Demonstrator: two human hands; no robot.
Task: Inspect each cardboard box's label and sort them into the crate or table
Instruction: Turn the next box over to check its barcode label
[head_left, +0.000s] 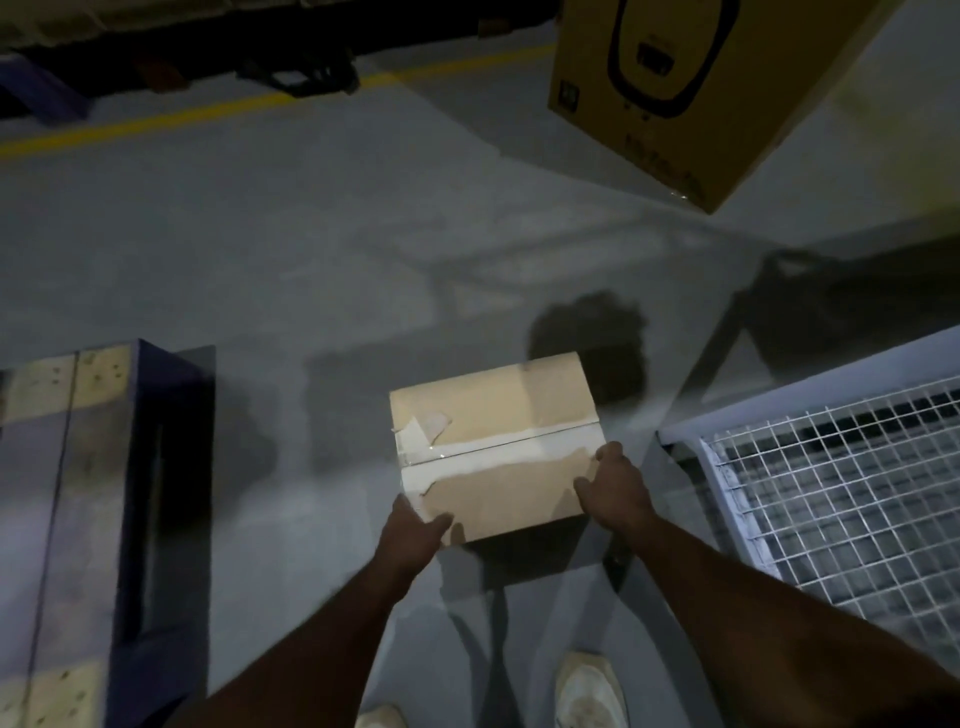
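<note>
Both hands, left hand (410, 535) and right hand (618, 488), are gripping the near corners of a taped cardboard box (493, 441), left of the wire crate (831, 499).

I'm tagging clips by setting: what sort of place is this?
Probably a warehouse or loading area: a yellow line painted on the grey concrete floor, a wire-mesh crate, and a large printed carton.

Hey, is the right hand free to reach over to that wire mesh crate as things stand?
Probably not alone: the right hand grips the cardboard box together with the left hand. The wire mesh crate sits just to its right with nothing visible between, so both hands could likely swing the box across.
</note>
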